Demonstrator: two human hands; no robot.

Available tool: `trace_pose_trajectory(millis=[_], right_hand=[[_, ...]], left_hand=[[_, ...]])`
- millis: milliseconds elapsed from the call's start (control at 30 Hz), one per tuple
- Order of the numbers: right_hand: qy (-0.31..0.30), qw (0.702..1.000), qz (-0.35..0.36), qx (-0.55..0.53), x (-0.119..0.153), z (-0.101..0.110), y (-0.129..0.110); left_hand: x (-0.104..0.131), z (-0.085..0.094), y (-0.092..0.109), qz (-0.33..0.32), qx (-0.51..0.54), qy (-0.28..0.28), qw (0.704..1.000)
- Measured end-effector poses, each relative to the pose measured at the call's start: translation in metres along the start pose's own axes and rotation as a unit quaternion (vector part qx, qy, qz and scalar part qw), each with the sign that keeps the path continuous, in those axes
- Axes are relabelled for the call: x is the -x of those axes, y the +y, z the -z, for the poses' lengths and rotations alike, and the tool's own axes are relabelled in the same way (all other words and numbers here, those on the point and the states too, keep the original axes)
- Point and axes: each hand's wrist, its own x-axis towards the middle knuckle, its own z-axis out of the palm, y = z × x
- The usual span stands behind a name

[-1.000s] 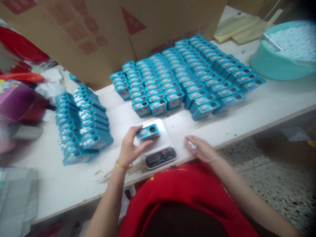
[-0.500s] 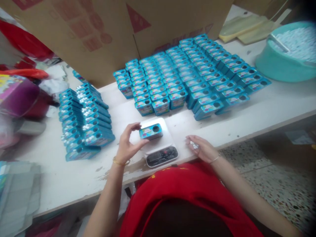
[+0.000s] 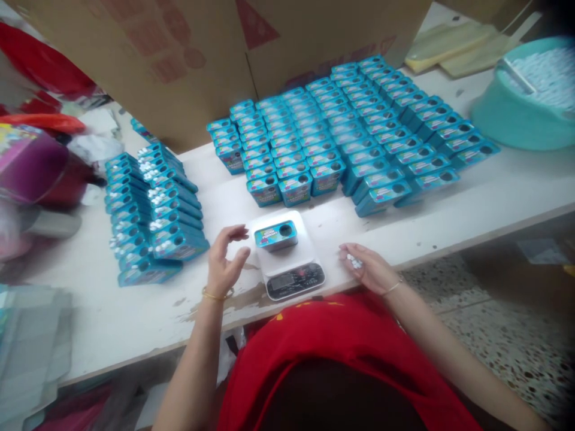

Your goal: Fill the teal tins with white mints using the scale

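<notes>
A small blue candy box (image 3: 276,236) with a dark round hole in its top stands on the white kitchen scale (image 3: 302,254), above the dark display panel. My left hand (image 3: 227,260) is just left of the box, apart from it, thumb and fingers spread with nothing between them. To the right of the scale, over the table edge, my right hand (image 3: 366,265) is cupped around several small white candies (image 3: 354,261). The scale's reading cannot be made out.
Rows of blue boxes (image 3: 296,187) stand at the back of the white table (image 3: 233,209). Two more rows of boxes (image 3: 177,239), topped with white candies, are at left. A turquoise tub (image 3: 507,117) of white pieces stands at right. A large cardboard box (image 3: 202,90) rises behind.
My left hand has let go of the candy box and drawn back to the left. The box stays on the scale. My right hand keeps the candies in nearly the same place.
</notes>
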Motion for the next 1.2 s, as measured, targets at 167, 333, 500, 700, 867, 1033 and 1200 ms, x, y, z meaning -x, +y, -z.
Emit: trace_pose_trajectory(millis=[167,333,500,700,867,1033,1200], right_hand=[[0.002,1.0,0.008,0.007,0.0,0.0,0.001],[0.006,1.0,0.009,0.007,0.001,-0.003,0.0],[0.014,1.0,0.004,0.009,0.001,-0.003,0.0],[0.011,1.0,0.013,0.01,0.002,-0.007,0.001],[-0.061,0.998,-0.029,-0.018,0.016,-0.051,-0.001],[-0.071,0.982,-0.079,-0.154,0.014,-0.104,-0.006],[-0.065,0.977,-0.104,-0.174,0.004,-0.119,-0.007]], left_hand=[[0.0,-0.001,-0.001,0.001,0.001,-0.004,1.0],[-0.002,-0.004,0.001,-0.008,-0.003,-0.011,1.0],[-0.007,-0.013,0.007,-0.023,-0.03,-0.036,0.999],[-0.008,-0.032,-0.001,-0.005,-0.031,-0.048,0.998],[-0.012,-0.036,0.017,-0.092,-0.111,-0.034,0.989],[-0.015,-0.026,0.038,-0.238,-0.29,-0.04,0.926],[-0.011,-0.022,0.032,-0.236,-0.339,-0.045,0.91]])
